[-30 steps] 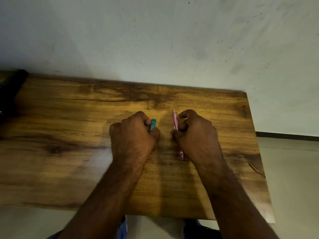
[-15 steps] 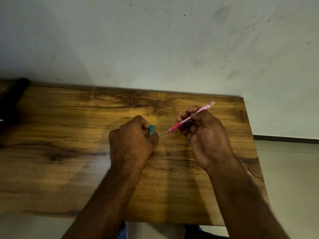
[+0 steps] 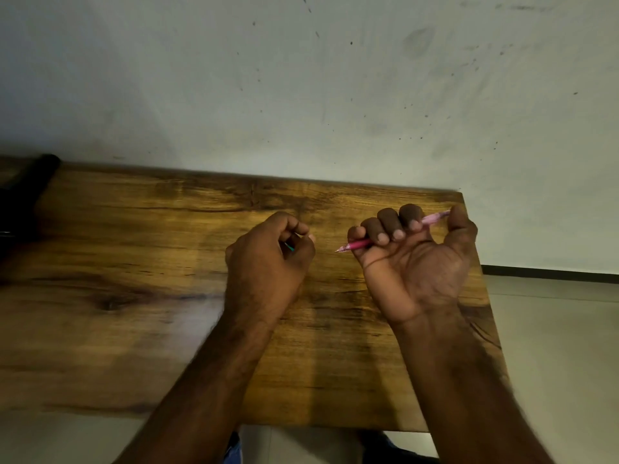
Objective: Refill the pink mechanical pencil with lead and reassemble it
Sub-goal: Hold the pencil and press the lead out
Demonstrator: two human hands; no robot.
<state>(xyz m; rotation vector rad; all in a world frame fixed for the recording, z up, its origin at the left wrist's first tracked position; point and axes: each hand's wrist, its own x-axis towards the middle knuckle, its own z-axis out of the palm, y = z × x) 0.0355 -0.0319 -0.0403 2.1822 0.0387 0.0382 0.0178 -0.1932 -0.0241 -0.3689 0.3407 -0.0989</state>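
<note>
My right hand (image 3: 415, 262) is turned palm up above the wooden table (image 3: 134, 262), fingers curled around the pink mechanical pencil (image 3: 360, 244). The pencil lies across the fingers, its tip pointing left and its pale rear end sticking out by the thumb. My left hand (image 3: 268, 259) rests in a loose fist just left of the pencil tip. A small teal object (image 3: 290, 247), probably the lead case, shows as a sliver between its thumb and fingers; most of it is hidden.
A dark object (image 3: 26, 192) lies at the table's far left edge. The table butts against a pale, speckled wall (image 3: 301, 95). Its right edge drops to a light floor (image 3: 552, 329).
My right hand lifted the pencil off the table, rolled palm up and closed its fingers around the barrel. My left hand stayed in place, folding further over the teal object.
</note>
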